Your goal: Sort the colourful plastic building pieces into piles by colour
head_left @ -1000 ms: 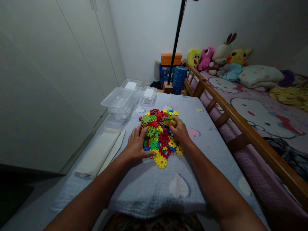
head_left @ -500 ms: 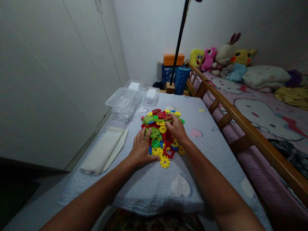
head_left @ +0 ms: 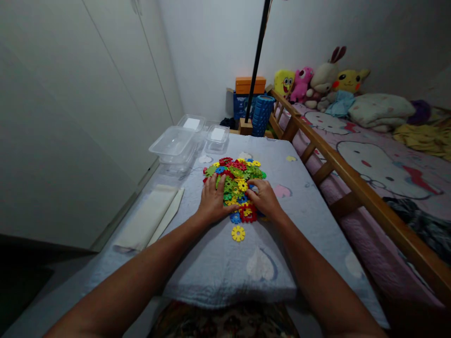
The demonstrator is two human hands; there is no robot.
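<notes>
A heap of plastic interlocking pieces (head_left: pixel 232 186) in red, yellow, green and blue lies on the cloth-covered table; some are notched discs, others square. My left hand (head_left: pixel 213 201) rests against the heap's left side, fingers spread over green pieces and thumb reaching across its near edge. At the right side is my right hand (head_left: pixel 264 199), its fingers bent and touching the pieces. A small gap shows between its thumb and index finger, beside a yellow disc (head_left: pixel 242 186). One yellow notched disc (head_left: pixel 238 233) lies apart in front of the heap. My palms hide parts of both sides.
Clear plastic containers (head_left: pixel 173 142) stand at the table's back left, with a smaller lidded one (head_left: pixel 217 135) beside them. Folded pale cloth (head_left: pixel 148 218) lies on the left. A wooden bed rail (head_left: pixel 334 162) runs along the right, and a black pole (head_left: pixel 258 56) rises behind.
My right hand has come down and nearer along the heap's right side. My left hand has pushed in slightly, and the pieces sit closer together, leaving one yellow disc separate in front.
</notes>
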